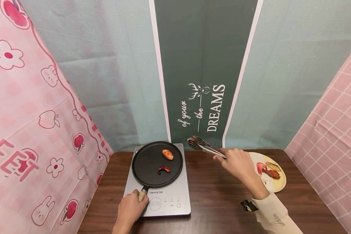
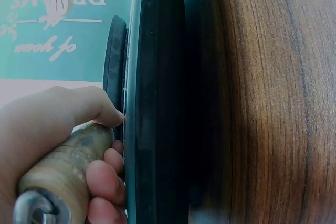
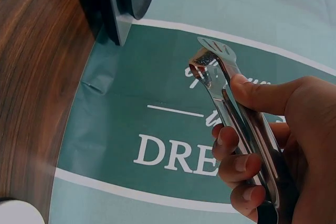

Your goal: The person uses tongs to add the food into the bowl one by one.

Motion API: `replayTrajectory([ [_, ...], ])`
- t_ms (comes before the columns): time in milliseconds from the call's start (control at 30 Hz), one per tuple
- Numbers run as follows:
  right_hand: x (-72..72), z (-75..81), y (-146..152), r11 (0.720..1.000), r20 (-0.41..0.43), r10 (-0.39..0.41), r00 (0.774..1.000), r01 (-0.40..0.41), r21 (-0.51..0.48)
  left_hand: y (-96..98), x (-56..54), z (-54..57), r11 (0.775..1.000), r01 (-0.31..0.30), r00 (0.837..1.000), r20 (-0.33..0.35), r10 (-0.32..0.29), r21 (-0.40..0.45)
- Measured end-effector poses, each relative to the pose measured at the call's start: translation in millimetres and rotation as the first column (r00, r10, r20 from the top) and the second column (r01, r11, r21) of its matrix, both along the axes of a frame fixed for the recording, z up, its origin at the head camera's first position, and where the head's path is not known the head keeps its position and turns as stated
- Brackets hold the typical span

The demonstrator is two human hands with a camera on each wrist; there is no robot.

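My left hand [image 1: 132,207] grips the wooden handle [image 2: 63,174] of a round black frying pan [image 1: 147,165], fingers curled round it. The pan sits on a silver induction cooker [image 1: 185,195]. In it lie an orange piece of food [image 1: 167,154] with brown spots and a dark red, curled piece like an octopus tentacle [image 1: 164,169]. My right hand [image 1: 239,163] holds metal tongs [image 3: 252,129], raised right of the pan with slotted tips pointing left. Brownish colour shows at the tips; I cannot tell whether it is food or a reflection.
A pale plate [image 1: 280,187] stands right of my right hand, partly hidden by it, with a drumstick [image 1: 272,174], a red-and-white piece [image 1: 261,167] and a yellow-green slice [image 1: 273,166]. Fabric hangs behind and beside the brown wooden table [image 1: 213,195].
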State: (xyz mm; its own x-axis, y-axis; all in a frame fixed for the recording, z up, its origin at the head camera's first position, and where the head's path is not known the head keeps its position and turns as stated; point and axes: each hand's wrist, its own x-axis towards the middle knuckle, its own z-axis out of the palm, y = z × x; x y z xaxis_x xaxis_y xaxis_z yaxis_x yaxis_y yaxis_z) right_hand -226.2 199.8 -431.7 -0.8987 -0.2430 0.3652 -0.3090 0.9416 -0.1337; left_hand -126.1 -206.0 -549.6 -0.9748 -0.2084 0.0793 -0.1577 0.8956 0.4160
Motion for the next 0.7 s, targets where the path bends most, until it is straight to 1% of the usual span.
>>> replayTrajectory([
  [333,-2.5,-3.6,-15,1.0,-0.025,0.012,1.0,-0.012,-0.005,0.4,-1.3,-1.1,1.0,0.0,1.0,0.004,0.0,-0.003],
  [700,-4.1,-9.8,-33,0.999,-0.027,0.036,0.999,-0.036,0.009,-0.1,-0.7,-2.1,1.0,0.002,1.0,-0.003,-0.002,-0.004],
])
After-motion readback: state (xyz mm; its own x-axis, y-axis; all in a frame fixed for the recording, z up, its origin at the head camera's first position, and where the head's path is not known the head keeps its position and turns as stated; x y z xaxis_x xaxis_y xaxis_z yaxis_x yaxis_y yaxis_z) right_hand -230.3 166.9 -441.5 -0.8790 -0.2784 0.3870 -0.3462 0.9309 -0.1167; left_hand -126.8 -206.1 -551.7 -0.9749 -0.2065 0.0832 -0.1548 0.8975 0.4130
